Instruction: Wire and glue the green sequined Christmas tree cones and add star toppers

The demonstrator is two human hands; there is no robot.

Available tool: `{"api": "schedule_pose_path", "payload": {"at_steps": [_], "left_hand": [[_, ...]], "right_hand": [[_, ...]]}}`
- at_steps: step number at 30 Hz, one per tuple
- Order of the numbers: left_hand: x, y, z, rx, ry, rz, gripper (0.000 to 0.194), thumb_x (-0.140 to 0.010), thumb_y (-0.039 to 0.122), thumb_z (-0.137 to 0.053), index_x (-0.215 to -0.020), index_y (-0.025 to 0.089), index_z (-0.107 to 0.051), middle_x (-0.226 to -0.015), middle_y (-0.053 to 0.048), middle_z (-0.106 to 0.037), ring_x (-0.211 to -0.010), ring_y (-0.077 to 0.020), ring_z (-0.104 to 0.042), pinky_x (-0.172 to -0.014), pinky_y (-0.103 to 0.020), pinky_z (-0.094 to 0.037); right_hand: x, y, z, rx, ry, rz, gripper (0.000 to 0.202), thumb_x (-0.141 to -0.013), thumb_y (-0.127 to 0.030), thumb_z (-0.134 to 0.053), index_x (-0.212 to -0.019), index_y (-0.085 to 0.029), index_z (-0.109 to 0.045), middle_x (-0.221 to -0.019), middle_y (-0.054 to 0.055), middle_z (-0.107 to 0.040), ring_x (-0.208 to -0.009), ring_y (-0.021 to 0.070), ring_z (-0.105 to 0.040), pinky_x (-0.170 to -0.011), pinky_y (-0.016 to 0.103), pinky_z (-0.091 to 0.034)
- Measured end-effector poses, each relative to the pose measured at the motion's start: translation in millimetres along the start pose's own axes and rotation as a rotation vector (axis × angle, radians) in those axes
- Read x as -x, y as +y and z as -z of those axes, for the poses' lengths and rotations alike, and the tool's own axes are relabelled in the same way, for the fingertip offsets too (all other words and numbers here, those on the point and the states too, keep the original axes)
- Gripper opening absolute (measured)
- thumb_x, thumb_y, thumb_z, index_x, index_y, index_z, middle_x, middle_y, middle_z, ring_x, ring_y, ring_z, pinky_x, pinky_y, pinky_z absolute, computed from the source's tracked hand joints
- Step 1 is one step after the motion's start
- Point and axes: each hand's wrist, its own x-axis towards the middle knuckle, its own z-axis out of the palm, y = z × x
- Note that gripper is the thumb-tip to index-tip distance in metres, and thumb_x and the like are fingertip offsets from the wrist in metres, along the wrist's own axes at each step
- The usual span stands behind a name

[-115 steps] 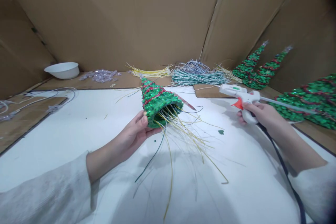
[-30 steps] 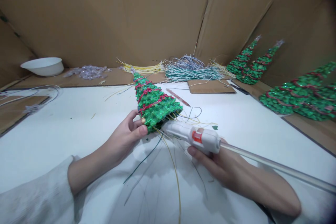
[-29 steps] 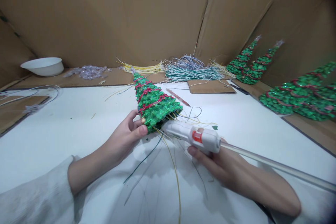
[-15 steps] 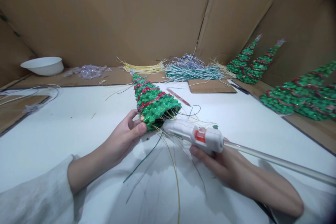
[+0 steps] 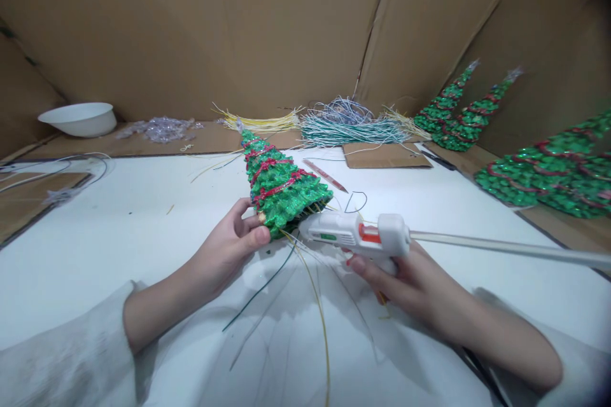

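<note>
My left hand (image 5: 238, 235) grips the lower rim of a small green Christmas tree (image 5: 281, 187) trimmed with red garland and tilted so that its hollow base faces right. In my right hand (image 5: 396, 280) is a white hot glue gun (image 5: 344, 232) with an orange part, its nozzle at the opening of the base. A long clear glue stick (image 5: 487, 243) sticks out of the gun's back end. Several thin wires, among them a yellow wire (image 5: 317, 305) and a dark green wire (image 5: 258, 296), trail from the base toward me. The inside of the base is mostly hidden.
Bundles of yellow wires (image 5: 262, 122) and green wires (image 5: 353, 132) lie along the back. A white bowl (image 5: 79, 121) stands at the far left beside clear plastic pieces (image 5: 162, 130). A pen (image 5: 327, 175) lies behind the gun. More decorated trees (image 5: 534, 172) stand at right.
The glue gun has rolled slightly and its back end has risen, swinging the glue stick upward. The tree has shifted a little to the right in my left hand.
</note>
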Motion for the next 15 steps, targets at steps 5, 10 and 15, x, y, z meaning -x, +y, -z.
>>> {"api": "schedule_pose_path", "payload": {"at_steps": [5, 10, 15], "left_hand": [[-0.1, 0.6, -1.1, -0.016, -0.001, 0.007, 0.061, -0.062, 0.041, -0.079, -0.110, 0.023, -0.047, -0.106, -0.008, -0.067, -0.106, -0.0273, -0.061, -0.089, -0.037, -0.045], [0.4, 0.9, -0.4, -0.051, 0.013, 0.018, 0.063, -0.058, 0.043, -0.080, -0.108, 0.023, -0.047, -0.104, -0.007, -0.067, -0.099, -0.0270, -0.062, -0.086, -0.037, -0.044], [0.0, 0.4, -0.5, -0.058, 0.019, 0.012, 0.063, -0.058, 0.043, -0.081, -0.107, 0.023, -0.047, -0.101, -0.007, -0.067, -0.097, -0.0271, -0.062, -0.084, -0.037, -0.044]], "right_hand": [[-0.2, -2.6, 3.6, -0.086, -0.024, -0.026, 0.031, -0.090, -0.044, -0.043, -0.099, -0.019, -0.058, -0.052, -0.004, -0.049, -0.048, 0.0114, -0.050, -0.047, 0.021, -0.041], [2.8, -5.2, 7.1, -0.067, -0.023, -0.022, 0.027, -0.089, -0.042, -0.045, -0.088, -0.019, -0.058, -0.054, -0.003, -0.049, -0.049, 0.0106, -0.050, -0.045, 0.021, -0.041], [3.5, -8.7, 10.7, -0.014, -0.022, -0.045, 0.031, -0.089, -0.046, -0.043, -0.079, -0.019, -0.056, -0.052, -0.003, -0.051, -0.049, 0.0116, -0.051, -0.046, 0.022, -0.041]]}}
